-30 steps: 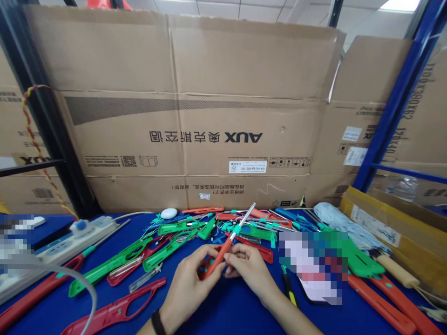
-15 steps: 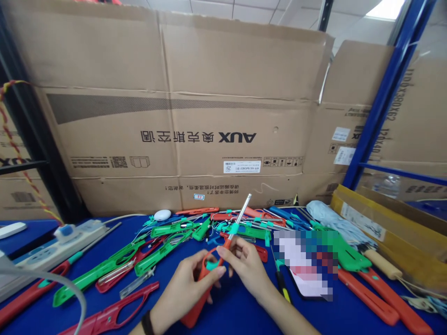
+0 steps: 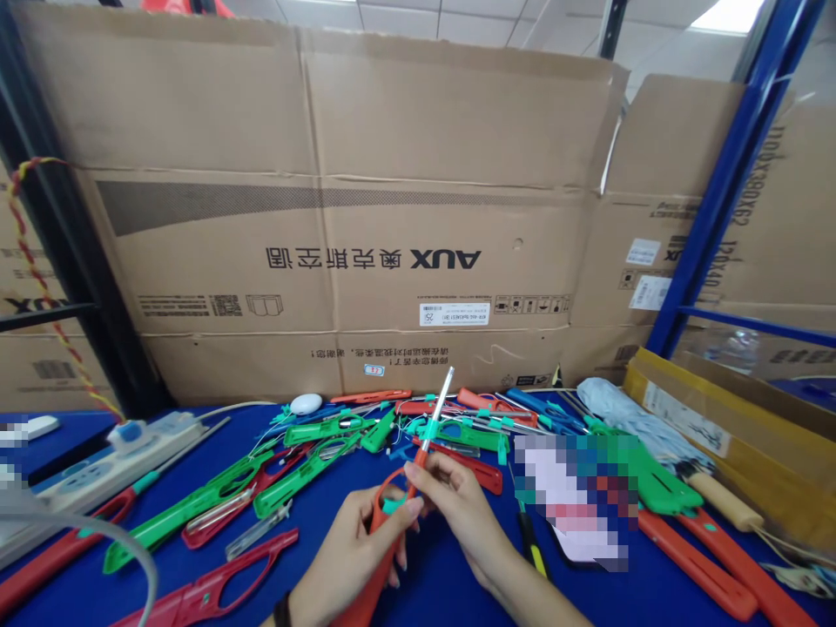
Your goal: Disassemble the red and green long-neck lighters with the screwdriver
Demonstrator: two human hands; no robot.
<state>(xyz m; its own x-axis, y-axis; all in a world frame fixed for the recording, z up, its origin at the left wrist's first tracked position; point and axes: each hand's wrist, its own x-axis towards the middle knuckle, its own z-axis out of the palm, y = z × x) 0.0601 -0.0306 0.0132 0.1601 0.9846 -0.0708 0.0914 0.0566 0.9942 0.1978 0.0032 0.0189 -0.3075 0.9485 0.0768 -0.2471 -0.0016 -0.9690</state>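
Between my two hands is an orange long-necked lighter [image 3: 363, 601] with a silver metal tube and a teal trigger, its tube pointing up and slightly right. My left hand [image 3: 353, 544] wraps round the handle, the thumb close to the trigger. Just above it, my right hand [image 3: 454, 496] pinches the neck where the metal tube meets the orange body. Beyond the tube lie green lighter shell halves [image 3: 326, 428] and other loose lighter parts. A crimson shell half [image 3: 209, 585] rests to the left of my left hand. My fingers hide part of the lighter's middle.
At left is a white power strip [image 3: 84, 470] with a grey cable in front. A screwdriver [image 3: 532, 540] and a partly blurred phone [image 3: 575, 522] lie right of my hands. Orange lighters [image 3: 698, 562] and a yellow-taped box [image 3: 738, 427] are farther right. Cardboard [image 3: 366, 113] stands behind.
The lighter's metal tube has tilted a little left and more upright, its tip moving left. Both hands keep their hold on it. The view has shifted slightly.
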